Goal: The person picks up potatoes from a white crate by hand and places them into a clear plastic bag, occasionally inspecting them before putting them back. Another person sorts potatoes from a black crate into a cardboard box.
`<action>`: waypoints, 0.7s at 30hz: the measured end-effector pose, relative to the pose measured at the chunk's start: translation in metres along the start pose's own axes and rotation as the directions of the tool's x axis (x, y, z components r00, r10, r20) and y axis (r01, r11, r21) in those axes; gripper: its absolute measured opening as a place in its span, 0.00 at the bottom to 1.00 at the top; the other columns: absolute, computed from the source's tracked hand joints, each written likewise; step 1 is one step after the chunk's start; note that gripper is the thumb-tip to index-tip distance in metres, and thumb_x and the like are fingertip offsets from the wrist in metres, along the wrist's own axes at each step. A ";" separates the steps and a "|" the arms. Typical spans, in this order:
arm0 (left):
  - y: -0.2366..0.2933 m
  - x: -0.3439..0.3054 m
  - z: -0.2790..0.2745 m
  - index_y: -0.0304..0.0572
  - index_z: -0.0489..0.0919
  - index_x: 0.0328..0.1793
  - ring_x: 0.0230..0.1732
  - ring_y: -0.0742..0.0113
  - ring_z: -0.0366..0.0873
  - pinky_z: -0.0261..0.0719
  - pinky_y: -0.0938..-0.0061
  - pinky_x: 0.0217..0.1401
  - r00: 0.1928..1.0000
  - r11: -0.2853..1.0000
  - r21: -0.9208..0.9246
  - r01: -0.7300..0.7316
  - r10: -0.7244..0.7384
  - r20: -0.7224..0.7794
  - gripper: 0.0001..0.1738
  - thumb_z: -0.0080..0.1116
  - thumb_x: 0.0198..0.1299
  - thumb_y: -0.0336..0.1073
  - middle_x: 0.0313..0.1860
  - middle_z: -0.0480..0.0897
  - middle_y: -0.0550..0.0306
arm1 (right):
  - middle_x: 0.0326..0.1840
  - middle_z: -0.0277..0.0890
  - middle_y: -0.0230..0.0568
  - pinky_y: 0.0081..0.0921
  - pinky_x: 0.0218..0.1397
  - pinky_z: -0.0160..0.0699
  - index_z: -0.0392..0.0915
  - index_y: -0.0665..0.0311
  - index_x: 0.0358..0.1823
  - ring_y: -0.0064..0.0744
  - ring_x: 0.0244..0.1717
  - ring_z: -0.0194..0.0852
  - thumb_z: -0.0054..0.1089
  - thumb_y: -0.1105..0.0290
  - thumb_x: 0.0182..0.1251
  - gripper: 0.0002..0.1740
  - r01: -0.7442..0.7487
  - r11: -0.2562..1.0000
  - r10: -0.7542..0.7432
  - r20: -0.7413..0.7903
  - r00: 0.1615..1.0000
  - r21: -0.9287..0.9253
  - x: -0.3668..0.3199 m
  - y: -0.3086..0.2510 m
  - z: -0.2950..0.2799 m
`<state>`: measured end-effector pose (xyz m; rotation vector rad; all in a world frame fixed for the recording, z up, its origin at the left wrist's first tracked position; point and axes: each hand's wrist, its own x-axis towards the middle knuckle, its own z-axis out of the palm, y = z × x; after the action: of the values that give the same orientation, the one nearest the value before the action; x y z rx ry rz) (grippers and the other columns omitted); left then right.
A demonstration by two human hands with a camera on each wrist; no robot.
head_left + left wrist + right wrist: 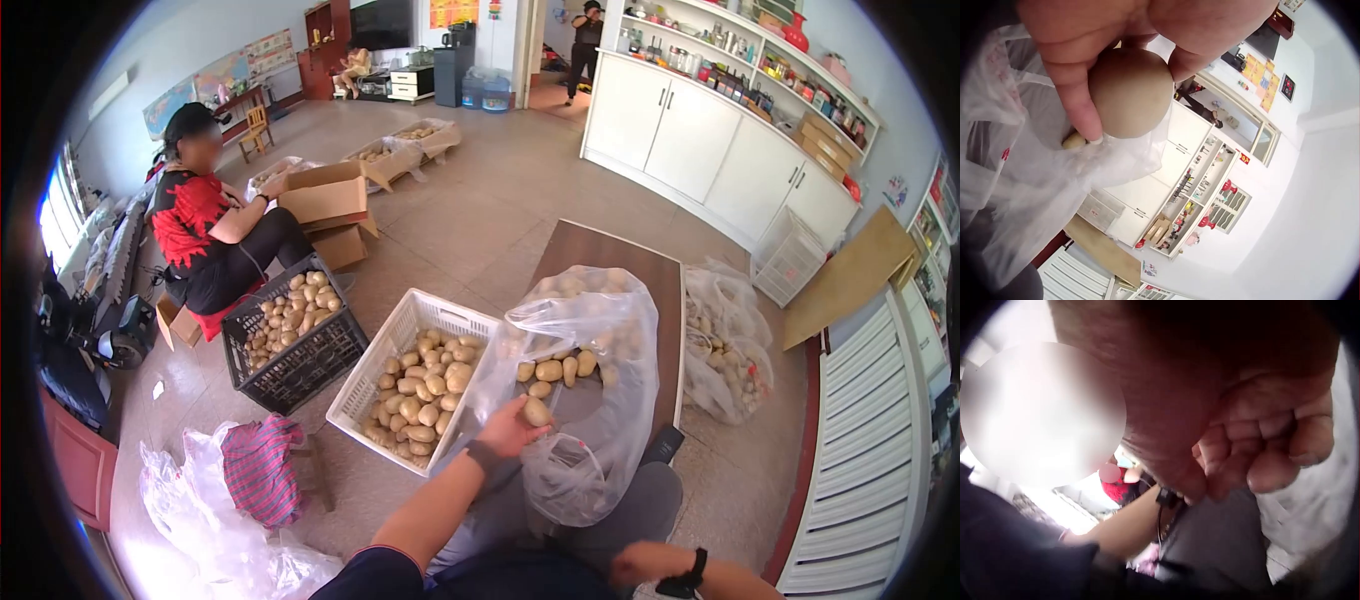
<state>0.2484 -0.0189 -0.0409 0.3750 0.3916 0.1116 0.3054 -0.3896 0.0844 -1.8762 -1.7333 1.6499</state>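
Note:
My left hand (pixel 508 430) grips a single potato (pixel 538 411) between thumb and fingers, close to the mouth of a clear plastic bag (pixel 625 400). In the left wrist view the smooth tan potato (pixel 1132 94) shows up close, with the bag's film behind it. Several more potatoes (pixel 547 370) lie inside or under the bag on the brown low table (pixel 570 245). Over my lap, my right hand (pixel 637 563) is held near my body, apart from the bag. Its fingers (pixel 1272 465) are loosely curled and hold nothing in the right wrist view.
To the left stand a white crate (pixel 347 405) and a black crate (pixel 300 375), both with potatoes. Another person (pixel 190 215) sits beside open cardboard boxes (pixel 325 195). A filled bag (pixel 725 345) lies right of the table; plastic sheeting (pixel 190 500) and a stool are at lower left.

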 end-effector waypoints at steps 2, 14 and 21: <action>-0.002 -0.001 0.005 0.33 0.66 0.66 0.59 0.42 0.76 0.77 0.53 0.62 0.997 0.999 0.002 -0.033 0.033 -0.066 0.24 0.45 0.75 0.45 0.60 0.75 0.40 | 0.24 0.76 0.52 0.39 0.29 0.68 0.79 0.68 0.32 0.43 0.24 0.69 0.58 0.76 0.53 0.05 0.082 0.971 -0.055 -0.123 0.991 0.223 -0.036 0.006 0.050; -0.001 -0.005 0.016 0.30 0.62 0.69 0.63 0.39 0.72 0.73 0.51 0.66 0.996 0.999 0.033 -0.026 0.029 -0.083 0.27 0.43 0.75 0.45 0.64 0.70 0.37 | 0.33 0.78 0.52 0.39 0.38 0.71 0.80 0.67 0.37 0.45 0.33 0.72 0.54 0.69 0.60 0.10 -0.074 0.934 0.155 -0.210 0.965 0.349 -0.073 -0.017 0.128; 0.002 -0.004 0.009 0.31 0.61 0.70 0.66 0.38 0.70 0.71 0.51 0.68 0.999 1.000 0.022 -0.014 0.015 -0.040 0.28 0.43 0.75 0.46 0.65 0.69 0.38 | 0.39 0.80 0.52 0.38 0.43 0.72 0.81 0.65 0.41 0.47 0.39 0.75 0.52 0.64 0.65 0.14 -0.183 0.898 0.291 -0.228 0.929 0.400 -0.085 -0.035 0.144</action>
<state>0.2481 -0.0210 -0.0313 0.3976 0.4298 0.1288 0.1981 -0.5214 0.1011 -2.0680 -1.0255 1.5494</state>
